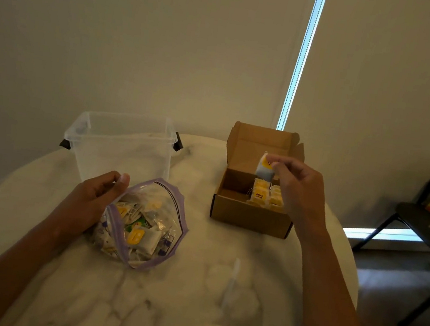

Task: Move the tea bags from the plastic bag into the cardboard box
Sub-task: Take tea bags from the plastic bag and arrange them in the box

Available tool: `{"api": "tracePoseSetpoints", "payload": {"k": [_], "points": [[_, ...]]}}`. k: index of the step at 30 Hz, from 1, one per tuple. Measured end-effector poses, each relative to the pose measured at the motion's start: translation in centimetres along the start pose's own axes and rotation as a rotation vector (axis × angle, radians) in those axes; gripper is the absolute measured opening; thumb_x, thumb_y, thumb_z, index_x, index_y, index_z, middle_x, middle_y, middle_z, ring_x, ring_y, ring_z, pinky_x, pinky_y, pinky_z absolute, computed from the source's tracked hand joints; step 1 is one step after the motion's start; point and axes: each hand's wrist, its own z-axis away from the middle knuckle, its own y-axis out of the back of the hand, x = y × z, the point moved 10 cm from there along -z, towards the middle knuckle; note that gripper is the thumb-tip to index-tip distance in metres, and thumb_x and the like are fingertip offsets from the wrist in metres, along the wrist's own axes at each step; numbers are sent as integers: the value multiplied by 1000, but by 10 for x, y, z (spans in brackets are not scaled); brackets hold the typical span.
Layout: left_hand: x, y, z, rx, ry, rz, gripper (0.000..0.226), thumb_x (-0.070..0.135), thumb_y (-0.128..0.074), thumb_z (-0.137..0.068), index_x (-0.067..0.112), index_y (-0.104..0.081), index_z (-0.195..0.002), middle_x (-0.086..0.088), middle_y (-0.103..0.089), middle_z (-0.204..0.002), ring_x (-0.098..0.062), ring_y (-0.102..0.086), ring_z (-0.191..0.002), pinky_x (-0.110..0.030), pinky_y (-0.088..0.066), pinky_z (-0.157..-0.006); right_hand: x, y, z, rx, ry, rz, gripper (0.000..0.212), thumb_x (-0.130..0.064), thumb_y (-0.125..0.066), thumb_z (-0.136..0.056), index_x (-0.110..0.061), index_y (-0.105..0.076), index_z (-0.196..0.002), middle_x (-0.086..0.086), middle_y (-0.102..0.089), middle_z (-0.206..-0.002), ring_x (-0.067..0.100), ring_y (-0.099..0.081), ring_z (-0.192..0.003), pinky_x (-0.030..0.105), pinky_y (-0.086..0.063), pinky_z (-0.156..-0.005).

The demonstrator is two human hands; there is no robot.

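Surface: a pale marbled tabletop (220,274) is seen against plain blinds, with a bright strip of window between them.
Tea bag: one tea bag (264,170) is pinched at its top and hangs with its long side roughly upright, slightly tilted.
Right hand: the right hand (299,185) is closed on that tea bag between thumb and fingertips, with the wrist raised above the box.
Key relation: the tea bag is held over the open cardboard box (250,217), just above the back of the stacked tea bags (267,195). The way in is judged to be straight down, or down and toward the bare floor on the side nearer the plastic bag.
Nearer hand: the right hand is the one at the box, and the left is well apart from it.
Plastic bag: the plastic bag (184,222) lies open on the tabletop, with many loose tea bags (142,238) left inside, so the task is judged far from done.
Left hand: the left hand (89,200) grips the plastic bag's rim, and the mouth is held open.
Beyond: a clear tub (123,155) stands behind the plastic bag, and a dark chair (419,233) is seen off to the right.
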Motion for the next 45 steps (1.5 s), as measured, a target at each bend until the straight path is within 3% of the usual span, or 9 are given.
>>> {"api": "tracePoseSetpoints", "payload": {"k": [3, 9, 13, 20, 27, 30, 36, 39, 45], "points": [[-1, 0, 0, -9, -9, -14, 65, 76, -52, -105, 12, -66, -101, -27, -69, -97, -21, -64, -81, -41, -50, -83, 3, 6, 2, 31, 25, 132, 22, -37, -74, -98, -22, -83, -111, -10, -78, -99, 2, -72, -90, 8, -53, -69], [-1, 2, -1, -1, -2, -5, 79, 91, -51, -91, 15, -69, -102, -24, -72, -96, -24, -68, -84, -42, -52, -84, -4, -21, 7, -151, 70, 223, 36, -32, -76, -97, -39, -68, -132, -13, -72, -119, 6, -71, -104, 20, -60, -79], [-4, 4, -1, 12, 11, -10, 82, 93, -51, -91, 15, -69, -104, -24, -71, -98, -26, -68, -85, -44, -53, -85, 3, -35, 15, -297, 32, 325, 25, -29, -76, -97, -41, -73, -119, -18, -69, -112, 4, -70, -100, 6, -52, -64], [-3, 2, -1, 12, 23, -35, 81, 92, -51, -91, 14, -69, -104, -25, -72, -99, -37, -71, -87, -64, -59, -95, 9, -36, 20, -363, 16, 522, 10, -29, -74, -98, -33, -69, -105, -18, -68, -104, 6, -65, -91, 10, -44, -63], [-3, 1, -1, 17, 39, -73, 67, 76, -48, -104, 13, -70, -101, -19, -74, -94, -46, -73, -99, -57, -61, -91, 9, -34, 19, -371, 40, 662, 15, -25, -73, -99, -33, -63, -107, -14, -68, -102, 5, -65, -88, 13, -46, -66], [-4, 4, -2, 36, 36, -74, 82, 92, -49, -93, 13, -68, -99, -22, -72, -93, -45, -72, -92, -48, -58, -85, 15, -31, 17, -350, 20, 667, 17, -24, -74, -99, -35, -64, -107, -15, -69, -104, 4, -65, -88, 14, -48, -67], [-3, 3, -1, 25, 49, -81, 85, 95, -47, -89, 14, -68, -100, -20, -73, -95, -47, -73, -99, -65, -60, -93, 20, -31, 17, -364, -14, 662, 9, -29, -71, -100, -36, -68, -106, -14, -71, -104, 8, -66, -94, 30, -57, -85], [-3, 5, -1, 33, 44, -71, 85, 95, -47, -90, 13, -67, -100, -22, -72, -95, -48, -71, -99, -65, -60, -94, 26, -31, 16, -388, -11, 783, 12, -28, -67, -101, -38, -73, -103, -19, -66, -107, 12, -63, -110, 47, -45, -108], [-3, 4, 0, 24, 48, -64, 84, 95, -46, -90, 15, -68, -100, -16, -75, -94, -44, -74, -99, -63, -61, -93, 23, -29, 15, -369, 18, 888, 20, -34, -62, -104, -41, -78, -114, -15, -69, -124, 12, -53, -118, 48, -32, -113]]}}
